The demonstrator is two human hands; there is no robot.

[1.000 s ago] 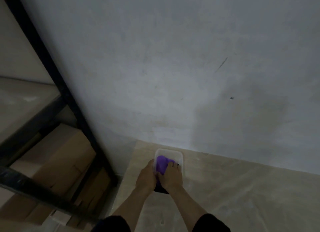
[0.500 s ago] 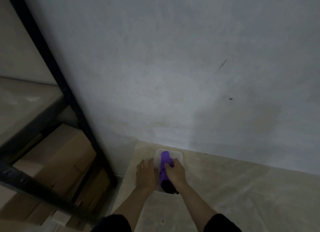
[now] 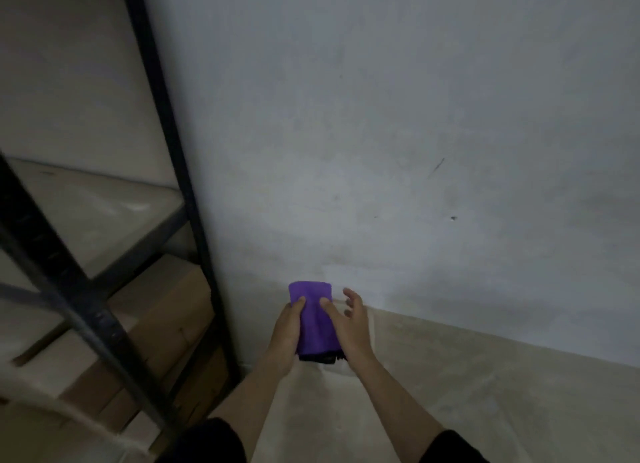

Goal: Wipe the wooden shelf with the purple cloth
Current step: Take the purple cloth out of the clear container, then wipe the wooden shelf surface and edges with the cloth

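The folded purple cloth (image 3: 313, 319) is held up between my two hands, in front of the wall's foot. A dark edge shows along its lower end. My left hand (image 3: 287, 331) grips its left side, thumb on top. My right hand (image 3: 349, 327) lies against its right side with the thumb on the cloth and the fingers spread straight. The wooden shelf (image 3: 86, 213) is a pale board in the black metal rack (image 3: 166, 123) at the left, away from both hands.
A white plastic container (image 3: 334, 369) peeks out under my hands on a pale wooden surface (image 3: 467, 386). Cardboard boxes (image 3: 162, 310) sit below the shelf board. A grey wall (image 3: 381, 116) stands straight ahead.
The cloth has come up out of the white container. My left hand has taken hold of it, and my right hand's fingers have spread open. The view has shifted left toward the rack.
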